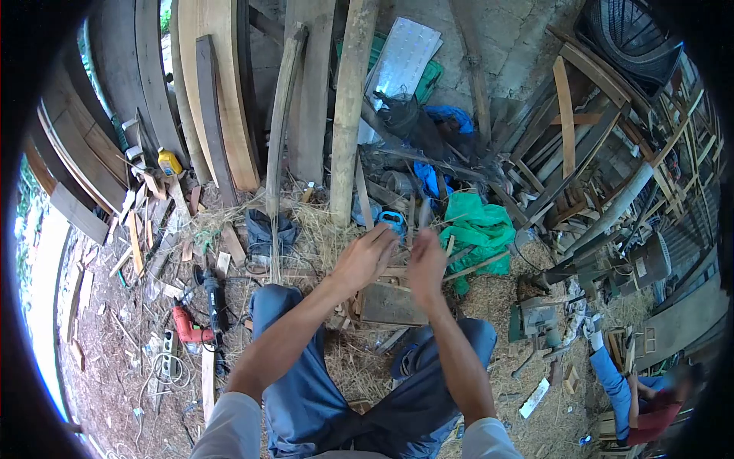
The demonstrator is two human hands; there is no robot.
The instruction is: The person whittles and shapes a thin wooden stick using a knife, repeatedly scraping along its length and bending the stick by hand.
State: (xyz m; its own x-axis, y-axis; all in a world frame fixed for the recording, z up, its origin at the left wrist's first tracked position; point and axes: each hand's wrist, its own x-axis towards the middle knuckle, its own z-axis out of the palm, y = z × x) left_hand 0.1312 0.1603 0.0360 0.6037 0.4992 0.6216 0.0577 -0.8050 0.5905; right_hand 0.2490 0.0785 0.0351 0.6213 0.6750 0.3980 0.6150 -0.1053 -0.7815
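My left hand (pixel 367 256) is raised in front of me above my knees, its fingers pressed together. Close beside it, a short gap away, my right hand (pixel 427 268) is curled closed, with blurred fingertips. What either hand holds, if anything, is too small to make out. Below and between the hands lies a flat wooden board (pixel 394 304) on the straw-covered ground. Just beyond the fingers is a blue plastic object (pixel 392 219). A green plastic sheet (pixel 475 233) lies crumpled to the right of my right hand.
Planks (pixel 222 99) and a pole (pixel 352 107) lean against the wall ahead. On the left lie a red power tool (pixel 189 327), a dark angle grinder (pixel 214 302) and a power strip (pixel 168 356). Another person (pixel 650 413) sits at the lower right. A yellow bottle (pixel 168 161) stands among scraps.
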